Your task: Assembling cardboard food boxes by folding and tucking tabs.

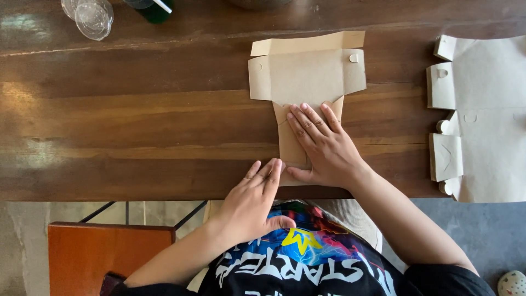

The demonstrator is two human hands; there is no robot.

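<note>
A flat brown cardboard box blank (304,74) lies on the dark wooden table (137,120), its wide part far from me and a narrow flap reaching the near edge. My right hand (320,145) presses flat on that narrow flap, fingers spread and pointing away. My left hand (252,200) rests at the table's near edge, fingers straight together, their tips touching the flap's lower left corner. Neither hand grips anything.
A stack of larger unfolded cardboard blanks (482,115) lies at the right end of the table. Clear plastic lids (90,16) and a dark green bottle (155,10) stand at the far left. An orange-brown chair seat (104,255) sits below the table edge.
</note>
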